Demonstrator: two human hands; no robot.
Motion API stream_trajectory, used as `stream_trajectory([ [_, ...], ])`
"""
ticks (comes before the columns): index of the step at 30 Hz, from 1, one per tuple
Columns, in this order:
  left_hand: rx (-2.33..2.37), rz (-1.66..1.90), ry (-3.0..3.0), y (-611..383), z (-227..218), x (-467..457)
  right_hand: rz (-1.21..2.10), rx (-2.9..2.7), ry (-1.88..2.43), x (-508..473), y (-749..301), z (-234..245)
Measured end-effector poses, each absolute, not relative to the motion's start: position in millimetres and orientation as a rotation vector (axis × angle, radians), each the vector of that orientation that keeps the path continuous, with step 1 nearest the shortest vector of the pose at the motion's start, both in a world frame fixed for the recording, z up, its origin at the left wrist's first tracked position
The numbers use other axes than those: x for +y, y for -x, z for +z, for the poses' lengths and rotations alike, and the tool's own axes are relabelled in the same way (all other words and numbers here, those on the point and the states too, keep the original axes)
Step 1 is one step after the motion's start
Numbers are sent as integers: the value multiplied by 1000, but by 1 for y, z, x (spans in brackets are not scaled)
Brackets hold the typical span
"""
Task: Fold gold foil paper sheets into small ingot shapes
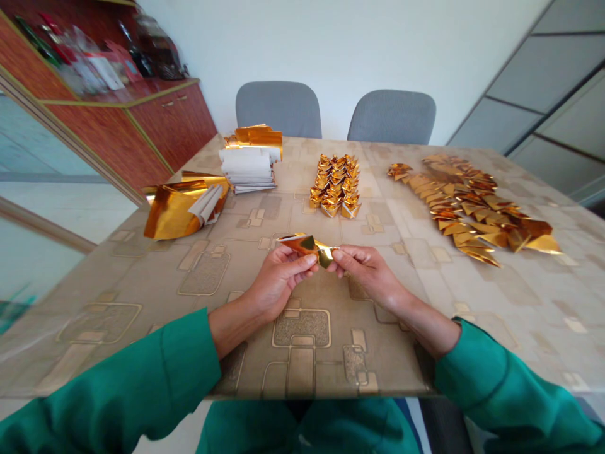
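Observation:
A partly folded piece of gold foil paper (305, 244) is held between both hands above the near middle of the table. My left hand (283, 271) pinches its left part, thumb on top. At its right end, my right hand (362, 268) grips it between thumb and fingers. Beyond the hands stand rows of small folded gold paper pieces (334, 186), packed close together. Over to the right, a long spread of overlapping folded gold pieces (472, 205) lies on the table. The fingertips under the paper are partly hidden.
A stack of white-backed foil sheets (248, 169) sits at the back left, with loose curled gold sheets (174, 205) in front of it. The patterned tablecloth (302, 328) covers the table. Two grey chairs (278, 108) stand at the far side, near a wooden cabinet (174, 120).

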State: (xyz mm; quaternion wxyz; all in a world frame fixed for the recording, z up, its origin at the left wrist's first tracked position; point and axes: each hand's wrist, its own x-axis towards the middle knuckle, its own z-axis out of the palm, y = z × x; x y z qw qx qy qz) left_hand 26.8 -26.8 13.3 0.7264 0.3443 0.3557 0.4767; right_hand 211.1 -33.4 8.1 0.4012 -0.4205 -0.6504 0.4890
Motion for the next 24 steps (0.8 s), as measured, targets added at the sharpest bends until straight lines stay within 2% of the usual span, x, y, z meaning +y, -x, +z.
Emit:
stream_trajectory([
  [6, 828, 1077, -792, -27, 11, -28, 1192, -1689, 1094, -36, -213, 9],
  [11, 910, 1193, -1072, -25, 13, -29, 1522, -1338, 1010, -36, -209, 12],
  [14, 903, 1222, -1291, -24, 14, -31, 1609, -1207, 992, -34, -208, 12],
  [20, 956, 1232, -1601, -23, 12, -33, 1467, -1263, 1048, -29, -211, 11],
  [24, 965, 1181, -1593, -23, 14, -34, 1348, -1359, 1083, -29, -214, 11],
])
